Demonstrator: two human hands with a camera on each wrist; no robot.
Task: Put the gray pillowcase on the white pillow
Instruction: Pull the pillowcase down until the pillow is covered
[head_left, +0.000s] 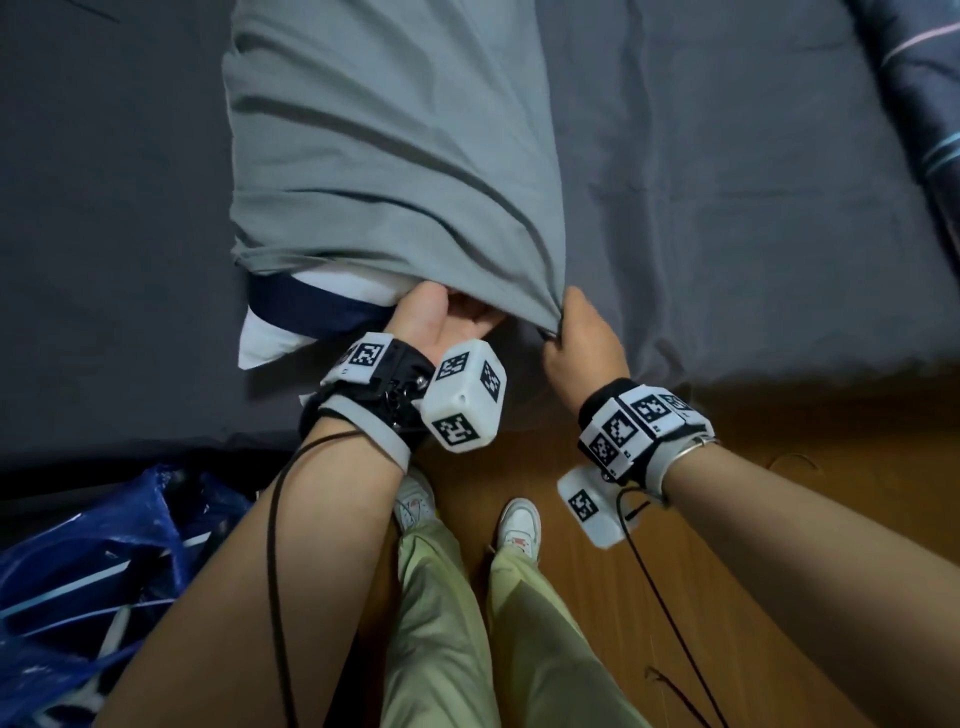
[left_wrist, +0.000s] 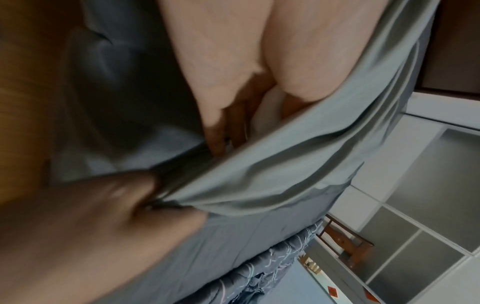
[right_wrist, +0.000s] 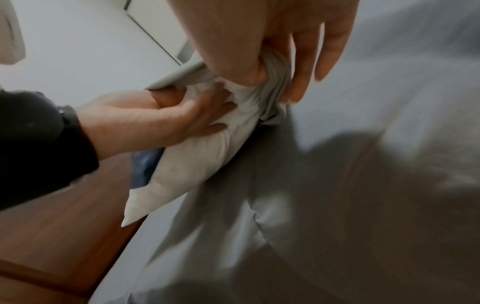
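Wood floor is right under me, my white sneakers and pale green trousers at the bottom of the head view, and a crinkly blue plastic bag sits off to my left beside the bed. Both wrists have those strapped-on marker blocks. My right hand is at the bed's near edge, fingers and thumb bunched tight around the corner of the gray pillowcase opening, so the cloth fans out from my fist in long creases. My left hand is just beside it, palm up, fingers slid under the case's hem and lying fairly straight against the white pillow; from the right wrist camera they look spread flat on the pillow, pressing rather than clutching. Pillow itself lies on the dark gray sheet, mostly inside the case already, with only its near end and one corner poking out on my left, next to a strip of navy fabric. Way out at the far right edge there's a dark patterned quilt.
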